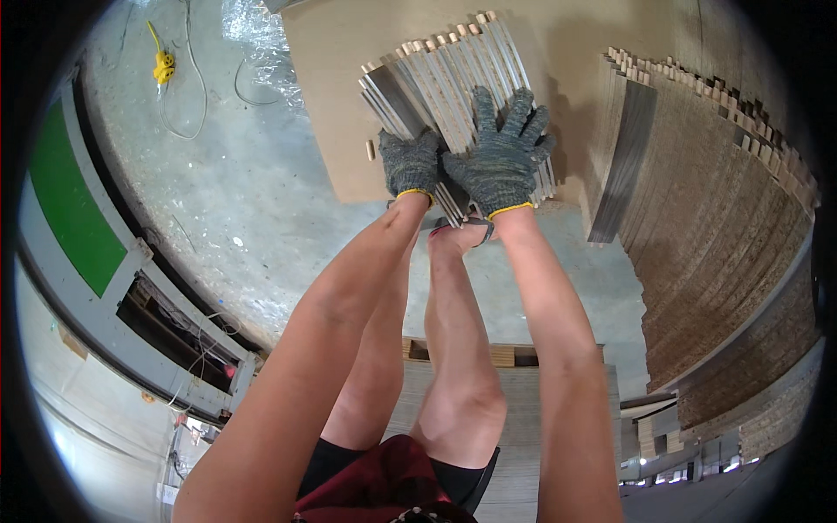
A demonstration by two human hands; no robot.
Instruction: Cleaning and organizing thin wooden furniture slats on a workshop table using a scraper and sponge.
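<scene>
A row of narrow grey-faced boards [427, 74] stands on edge, with light wooden dowels sticking out at the far end. Both hands wear dark grey knitted gloves with yellow cuffs. My left hand [410, 163] is closed at the row's near left side, its fingers curled over the board edges; the fingertips are partly hidden. My right hand [501, 155] lies flat across the boards on the right, fingers spread. A loose wooden dowel [370, 150] is just left of my left hand.
The boards rest on a brown sheet [323, 105]. Tall stacks of chipboard strips [697, 209] with dowels stand to the right. Clear plastic wrap [257, 44], a yellow connector [164, 66] and cable are on the floor, left. A green-and-grey metal frame [74, 200] runs along the left.
</scene>
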